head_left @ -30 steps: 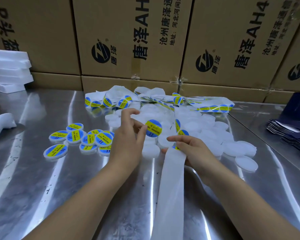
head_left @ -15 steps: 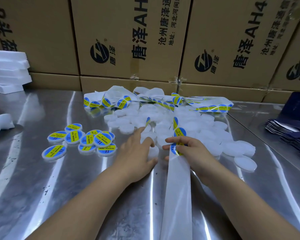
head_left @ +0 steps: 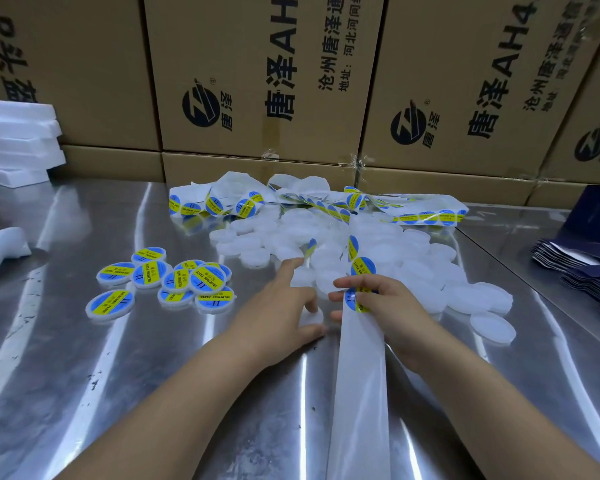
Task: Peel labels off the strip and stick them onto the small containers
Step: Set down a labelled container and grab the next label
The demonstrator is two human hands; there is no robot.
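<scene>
The labelled container has left the left hand [head_left: 278, 306] and now lies with the finished containers [head_left: 210, 278], well left of the fingers [head_left: 305, 296]. That one is done and the cycle restarts. The left hand is down on the surface [head_left: 118, 393], thumb and fingers gripping a blank container [head_left: 313, 317] just beside the strip [head_left: 359, 393]. The right hand [head_left: 385, 306] pinches the strip, fingers curled over the next label [head_left: 352, 301]. The strip lies lengthwise, near to far: bare backing trails toward the person, the labelled end points away past the fingertips into the pile [head_left: 378, 251] of blanks. Peeling comes next, I'd say.
</scene>
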